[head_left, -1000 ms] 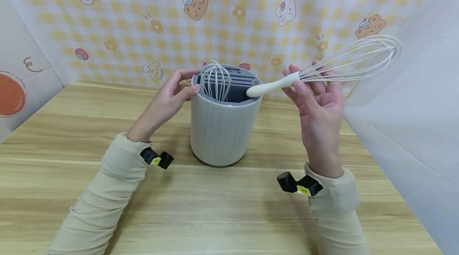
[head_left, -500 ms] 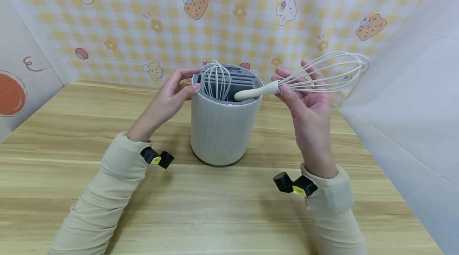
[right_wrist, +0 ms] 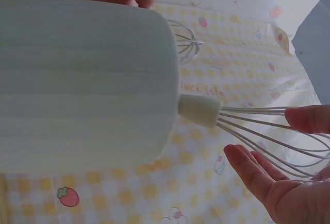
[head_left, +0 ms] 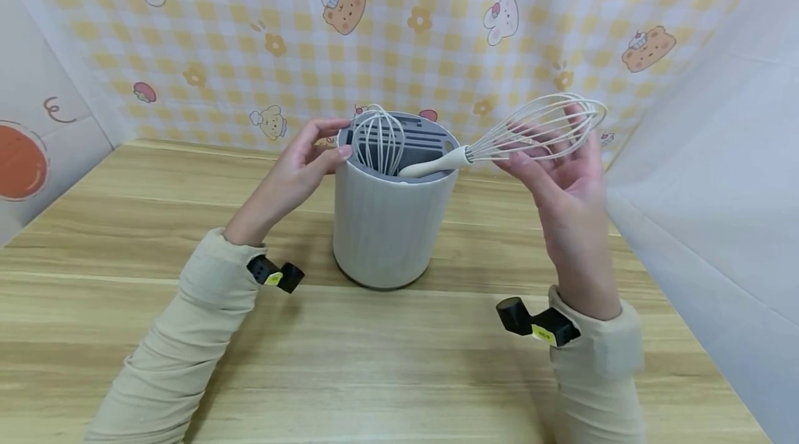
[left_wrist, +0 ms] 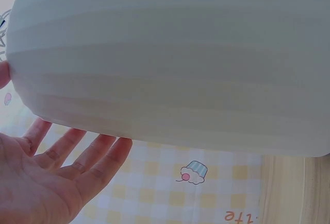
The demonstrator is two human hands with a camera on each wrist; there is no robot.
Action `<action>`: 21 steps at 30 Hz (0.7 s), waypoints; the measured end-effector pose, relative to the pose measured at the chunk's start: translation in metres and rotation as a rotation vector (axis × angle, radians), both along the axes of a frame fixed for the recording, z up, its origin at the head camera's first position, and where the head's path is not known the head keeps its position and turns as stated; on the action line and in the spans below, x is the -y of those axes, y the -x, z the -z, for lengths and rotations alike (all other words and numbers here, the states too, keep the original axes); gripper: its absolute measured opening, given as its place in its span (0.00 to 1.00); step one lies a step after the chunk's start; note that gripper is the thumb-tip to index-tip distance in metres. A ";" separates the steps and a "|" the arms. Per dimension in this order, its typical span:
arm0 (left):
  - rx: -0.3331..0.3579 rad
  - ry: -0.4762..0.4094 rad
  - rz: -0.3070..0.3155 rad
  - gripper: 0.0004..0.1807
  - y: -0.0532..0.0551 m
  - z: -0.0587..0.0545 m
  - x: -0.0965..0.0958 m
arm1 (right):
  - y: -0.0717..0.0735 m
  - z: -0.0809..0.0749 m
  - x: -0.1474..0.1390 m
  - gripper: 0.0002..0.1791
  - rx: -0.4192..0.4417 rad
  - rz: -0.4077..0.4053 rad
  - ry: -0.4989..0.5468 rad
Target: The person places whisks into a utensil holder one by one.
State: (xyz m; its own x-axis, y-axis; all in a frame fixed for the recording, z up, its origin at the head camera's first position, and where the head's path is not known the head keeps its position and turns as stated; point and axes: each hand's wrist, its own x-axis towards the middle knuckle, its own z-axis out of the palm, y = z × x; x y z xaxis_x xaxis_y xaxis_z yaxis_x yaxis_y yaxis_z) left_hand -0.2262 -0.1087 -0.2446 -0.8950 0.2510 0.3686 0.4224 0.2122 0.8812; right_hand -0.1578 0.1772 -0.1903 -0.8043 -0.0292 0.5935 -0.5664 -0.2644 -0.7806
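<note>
A ribbed off-white utensil holder (head_left: 390,236) stands upright, with a grey slotted insert (head_left: 424,135) in its top. At the left of its opening, the wire head of a small whisk (head_left: 377,142) sticks up. My left hand (head_left: 293,165) touches the holder's left side, thumb at the rim; in the left wrist view its fingers (left_wrist: 105,165) lie spread against the wall. My right hand (head_left: 564,173) holds a larger whisk (right_wrist: 201,110) by its wires, between thumb and fingers. This whisk slants, wires to the upper right, its cream handle (head_left: 437,163) reaching into the holder's opening over the right rim.
The wood-grain table (head_left: 349,368) extends in front of and around the holder. Close behind hangs a yellow checked curtain (head_left: 399,35) with cartoon prints. White sheeting (head_left: 705,173) borders the table's right side.
The larger whisk has moved left and down, bringing its handle end into the holder's opening. My right hand went left, then back right, shifting its hold to the wires. The left hand stays put.
</note>
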 end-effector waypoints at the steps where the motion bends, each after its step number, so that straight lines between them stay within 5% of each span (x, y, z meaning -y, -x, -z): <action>1: 0.001 -0.001 0.001 0.25 0.000 0.000 0.000 | -0.001 -0.001 -0.001 0.37 -0.010 0.006 -0.005; 9: 0.001 -0.003 0.000 0.25 -0.001 -0.001 -0.001 | -0.001 0.001 0.005 0.36 -0.063 0.055 0.065; 21: 0.005 -0.022 0.015 0.25 -0.001 -0.001 -0.001 | 0.008 0.013 0.022 0.43 -0.274 0.243 0.076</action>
